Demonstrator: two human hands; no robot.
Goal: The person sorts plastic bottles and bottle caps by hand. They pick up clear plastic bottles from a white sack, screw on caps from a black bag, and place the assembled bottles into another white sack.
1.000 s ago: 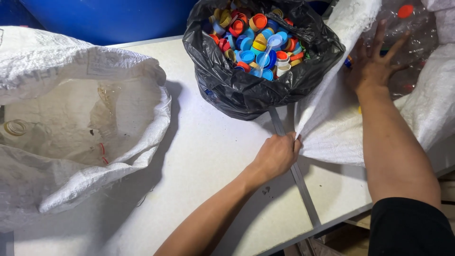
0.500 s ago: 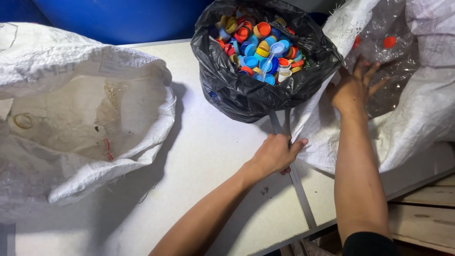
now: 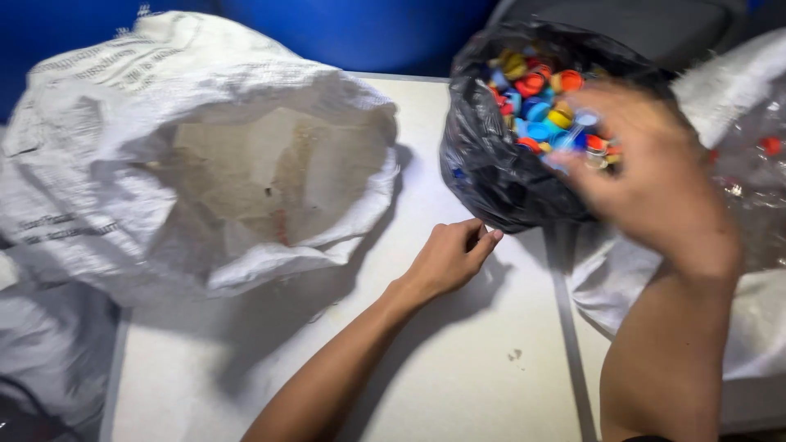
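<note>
My left hand (image 3: 449,260) rests on the white table (image 3: 458,376) with its fingers loosely curled and nothing in them, just left of a black plastic bag (image 3: 491,180). The bag stands open and is full of coloured bottle caps (image 3: 536,106). My right hand (image 3: 651,176) is raised and blurred in front of the bag's right side, fingers spread toward the caps, with nothing visible in it. Behind it lies a white woven sack (image 3: 737,90) holding clear plastic bottles (image 3: 757,196).
A large white woven sack (image 3: 205,164) lies open-mouthed on the table's left half, its inside stained and mostly hollow. A blue barrel (image 3: 344,33) stands behind the table. A grey seam (image 3: 566,327) runs across the tabletop near my right forearm.
My left hand has let go of the right sack's edge and lies on the table. My right hand has lifted off the bottle sack and swung left over the caps. The view has shifted left.
</note>
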